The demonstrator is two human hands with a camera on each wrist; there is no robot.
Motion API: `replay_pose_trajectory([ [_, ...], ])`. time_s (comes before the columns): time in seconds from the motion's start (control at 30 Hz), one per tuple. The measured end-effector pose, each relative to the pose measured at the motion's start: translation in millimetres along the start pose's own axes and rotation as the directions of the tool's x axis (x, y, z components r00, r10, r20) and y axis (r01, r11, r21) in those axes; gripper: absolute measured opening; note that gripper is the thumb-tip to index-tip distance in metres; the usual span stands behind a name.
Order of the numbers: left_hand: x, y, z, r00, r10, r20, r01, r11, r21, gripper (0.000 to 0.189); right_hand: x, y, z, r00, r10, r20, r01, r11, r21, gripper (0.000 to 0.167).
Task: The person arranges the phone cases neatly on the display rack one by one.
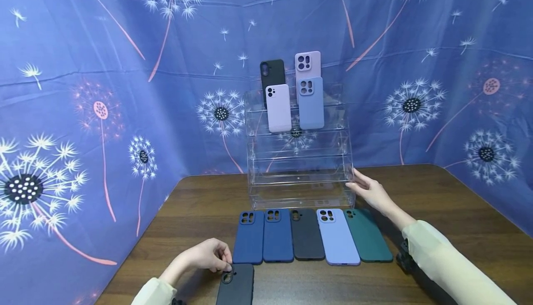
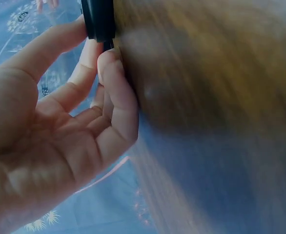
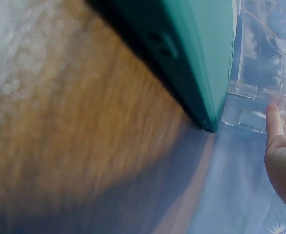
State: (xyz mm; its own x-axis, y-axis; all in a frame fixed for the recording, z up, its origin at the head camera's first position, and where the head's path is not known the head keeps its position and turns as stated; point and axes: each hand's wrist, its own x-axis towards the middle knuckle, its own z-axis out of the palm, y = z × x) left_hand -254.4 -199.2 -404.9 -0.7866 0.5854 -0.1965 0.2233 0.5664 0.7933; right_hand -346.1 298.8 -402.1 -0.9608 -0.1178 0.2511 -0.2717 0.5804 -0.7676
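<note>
At the front of the table, my left hand [image 1: 208, 255] pinches the upper left corner of a black phone case [image 1: 236, 286] between thumb and fingers. The left wrist view has the thumb and fingertips at the edge of that dark case [image 2: 98, 19]. My right hand [image 1: 372, 195] touches the lower right side of a clear tiered display stand [image 1: 297, 179], its fingers fairly straight. In the right wrist view the right hand [image 3: 282, 151] meets the clear plastic, partly cut off by the frame. A green phone case [image 1: 369, 236] lies nearest to that hand.
Two dark blue cases [image 1: 249, 238], a black one [image 1: 307, 235] and a light blue one [image 1: 338, 238] lie beside the green case, before the stand. On its upper tiers stand a dark case [image 1: 272, 71], a white [image 1: 279, 110], a pinkish [image 1: 314, 64] and a blue one [image 1: 311, 106].
</note>
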Motion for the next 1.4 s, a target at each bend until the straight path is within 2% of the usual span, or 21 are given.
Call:
replay_pose_trajectory([
  [0.27,-1.6,-4.1,-1.4,1.000,0.025,0.004,-0.025,0.999,-0.044,0.009,2.1,1,0,1.000,-0.003,0.000,0.003,1.000,0.001,0.074],
  [0.47,-4.6,-6.7,-6.2,0.999,0.039,0.022,-0.038,0.999,-0.027,0.006,0.3,1,2,1.000,-0.003,-0.002,0.003,1.000,0.014,0.073],
  [0.6,-7.3,-7.4,-12.0,0.998,0.056,0.039,-0.055,0.998,-0.026,0.007,0.2,2,3,1.000,-0.016,-0.004,0.016,0.998,0.059,0.071],
  [0.77,-8.9,-7.8,-19.2,0.995,0.082,0.055,-0.079,0.995,-0.065,0.009,2.1,3,2,1.000,-0.016,-0.012,0.018,0.991,0.129,0.070],
  [0.93,-7.5,-7.2,-24.0,0.995,0.092,0.028,-0.089,0.992,-0.090,0.014,2.6,3,0,1.000,-0.007,-0.009,0.008,0.988,0.153,0.071],
  [1.17,-2.8,-5.3,-25.2,0.997,0.072,-0.028,-0.075,0.993,-0.094,0.021,1.6,6,-2,1.000,-0.018,-0.013,0.020,0.983,0.182,0.070],
  [1.4,0.5,-2.5,-33.2,0.989,0.131,-0.070,-0.138,0.984,-0.115,0.027,3.0,5,1,0.999,-0.035,-0.011,0.037,0.981,0.189,0.070],
])
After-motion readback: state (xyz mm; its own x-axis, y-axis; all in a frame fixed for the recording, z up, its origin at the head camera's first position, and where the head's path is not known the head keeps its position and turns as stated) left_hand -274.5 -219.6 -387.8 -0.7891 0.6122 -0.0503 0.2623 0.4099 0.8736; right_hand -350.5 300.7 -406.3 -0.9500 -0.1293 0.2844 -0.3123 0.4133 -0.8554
